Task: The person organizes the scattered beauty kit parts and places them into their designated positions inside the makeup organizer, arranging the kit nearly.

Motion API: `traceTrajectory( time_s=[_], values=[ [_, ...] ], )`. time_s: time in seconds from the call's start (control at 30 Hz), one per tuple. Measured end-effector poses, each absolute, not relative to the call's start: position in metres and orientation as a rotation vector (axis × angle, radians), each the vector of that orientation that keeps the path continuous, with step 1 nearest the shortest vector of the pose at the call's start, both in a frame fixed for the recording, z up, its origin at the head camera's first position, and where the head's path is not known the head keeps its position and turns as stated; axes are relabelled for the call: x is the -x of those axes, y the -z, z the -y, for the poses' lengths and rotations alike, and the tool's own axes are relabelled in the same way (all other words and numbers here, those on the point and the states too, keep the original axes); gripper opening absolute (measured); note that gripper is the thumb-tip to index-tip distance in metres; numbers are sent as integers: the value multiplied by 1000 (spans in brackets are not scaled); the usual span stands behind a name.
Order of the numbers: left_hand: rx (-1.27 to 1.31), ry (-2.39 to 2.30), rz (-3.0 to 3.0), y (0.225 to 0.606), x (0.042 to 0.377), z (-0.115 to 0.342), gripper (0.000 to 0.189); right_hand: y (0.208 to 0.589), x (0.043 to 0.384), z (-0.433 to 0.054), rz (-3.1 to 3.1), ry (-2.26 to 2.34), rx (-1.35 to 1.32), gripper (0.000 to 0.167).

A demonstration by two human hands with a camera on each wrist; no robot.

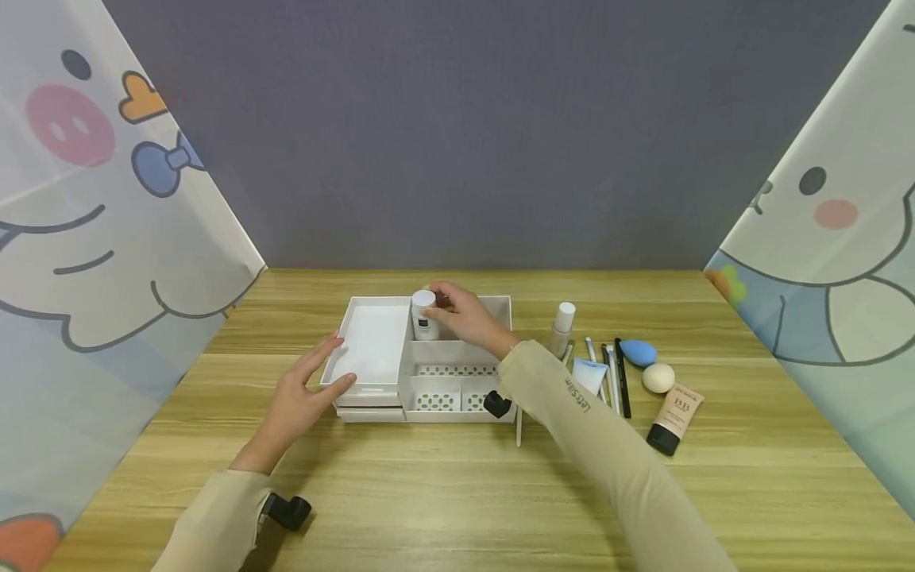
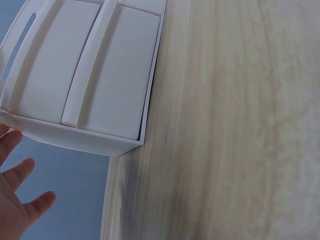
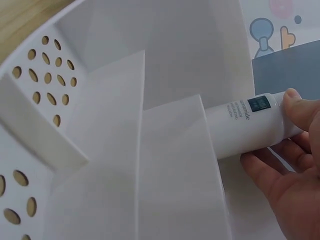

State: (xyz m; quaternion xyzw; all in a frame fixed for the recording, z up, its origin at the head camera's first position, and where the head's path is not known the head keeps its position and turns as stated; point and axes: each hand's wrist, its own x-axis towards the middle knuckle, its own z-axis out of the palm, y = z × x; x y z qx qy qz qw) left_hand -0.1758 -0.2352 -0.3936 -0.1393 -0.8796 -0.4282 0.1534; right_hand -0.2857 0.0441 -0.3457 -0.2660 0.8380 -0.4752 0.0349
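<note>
A white bottle (image 1: 425, 318) with a dark label stands in the back compartment of the white organizer (image 1: 457, 357), beside the raised tray section. My right hand (image 1: 468, 319) grips it near its cap, thumb on one side and fingers on the other. In the right wrist view the bottle (image 3: 245, 125) is partly behind a divider, its lower end hidden. My left hand (image 1: 300, 397) rests with spread fingers at the organizer's left side, over the tray top (image 1: 372, 342). Two drawer fronts (image 2: 122, 70) show in the left wrist view, with the left fingers beside the box.
Right of the organizer stand a foundation bottle (image 1: 561, 327) and a pale tube (image 1: 589, 375). Several brushes (image 1: 613, 377), a blue sponge (image 1: 638, 352), a cream sponge (image 1: 658, 378) and a BB cream tube (image 1: 675, 417) lie farther right. A thin white stick (image 1: 519, 427) lies at the front corner.
</note>
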Motion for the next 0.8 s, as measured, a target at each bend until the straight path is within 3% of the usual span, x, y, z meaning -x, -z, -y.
traceTrajectory(
  time_s=[0.43, 0.8],
  values=[
    [406, 1208, 2519, 392, 175, 235, 58, 341, 286, -44, -2563, 1455, 814, 40],
    [404, 1244, 2505, 394, 174, 235, 57, 332, 286, -60, -2540, 1633, 801, 49]
  ],
)
